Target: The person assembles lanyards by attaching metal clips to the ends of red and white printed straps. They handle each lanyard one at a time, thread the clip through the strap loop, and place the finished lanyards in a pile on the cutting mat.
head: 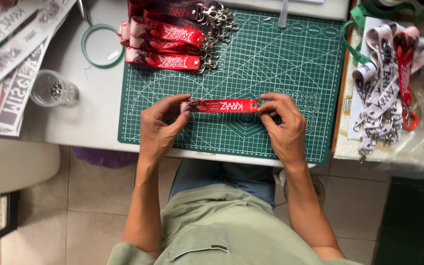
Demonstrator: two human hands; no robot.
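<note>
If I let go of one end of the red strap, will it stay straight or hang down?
The red strap would probably droop: it looks like thin, flat fabric, held taut between the left hand and right hand. Probably light too. Being flat, it should not roll on the green cutting mat.

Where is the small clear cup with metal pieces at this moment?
The clear cup stands at the left, on the grey table, between the printed strips and the green cutting mat.

Small white label on green ring, upper left of the table
</note>
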